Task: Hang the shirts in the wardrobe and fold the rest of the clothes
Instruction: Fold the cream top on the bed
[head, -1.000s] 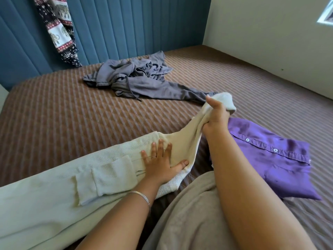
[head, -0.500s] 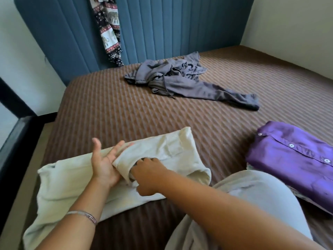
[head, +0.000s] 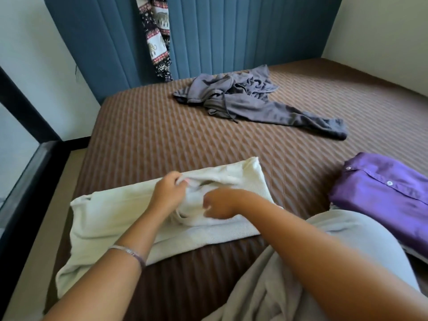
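The step in hand looked to be the folding of the cream garment (head: 111, 212), which lay half doubled over at the near left of the bed (head: 162, 140). The left hand (head: 168, 194) had its fingers curled round a raised fold of the cloth, a closed grip on the fabric. The right hand (head: 220, 202) was bunched just beside it, its grip apparently pinching the same cloth, though the fingertips were blurred. The next move probably called for drawing that lifted fold flat and squaring the edges before another doubling.

A folded purple shirt (head: 382, 193) sat at the near right of the bed, well apart from the hands. A crumpled grey garment (head: 243, 98) lay at the far side, not yet folded.

The bed wore a brown quilted cover. Behind it stood a blue padded headboard (head: 231, 31) with patterned cloth (head: 157, 38) hanging over it, and pale walls rose on either side.
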The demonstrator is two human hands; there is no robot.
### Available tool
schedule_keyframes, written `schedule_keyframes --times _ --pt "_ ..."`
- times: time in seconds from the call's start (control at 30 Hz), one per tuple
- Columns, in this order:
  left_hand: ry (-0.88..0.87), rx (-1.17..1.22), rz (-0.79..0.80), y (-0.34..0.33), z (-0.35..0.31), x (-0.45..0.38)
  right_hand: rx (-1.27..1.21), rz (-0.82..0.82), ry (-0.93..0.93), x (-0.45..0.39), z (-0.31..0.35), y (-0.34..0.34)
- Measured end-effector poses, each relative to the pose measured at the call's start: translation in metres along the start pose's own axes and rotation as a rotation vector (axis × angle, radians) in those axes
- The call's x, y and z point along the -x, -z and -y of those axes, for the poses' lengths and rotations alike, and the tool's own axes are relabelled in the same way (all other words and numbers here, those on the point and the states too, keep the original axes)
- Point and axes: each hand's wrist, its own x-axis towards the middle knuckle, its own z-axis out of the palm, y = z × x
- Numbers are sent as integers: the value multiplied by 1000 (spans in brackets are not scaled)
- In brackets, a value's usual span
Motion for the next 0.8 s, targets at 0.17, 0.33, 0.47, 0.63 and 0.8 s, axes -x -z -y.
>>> schedule_keyframes --times 0.17,0.33,0.47,0.63,0.8 --pt "475 1429 -298 31 44 7 -124 -56 -309 -9 -15 -17" --pt "520 1678 -571 48 80 34 -11 43 -362 -22 -1 -45" --pt "537 1519 -678 63 84 42 -21 81 -380 -20 -5 -44" --pt "580 1348 -775 96 109 45 -21 100 -382 -22 -1 -41" --pt "663 1339 -708 133 146 48 -12 126 -406 -25 -1 -41"
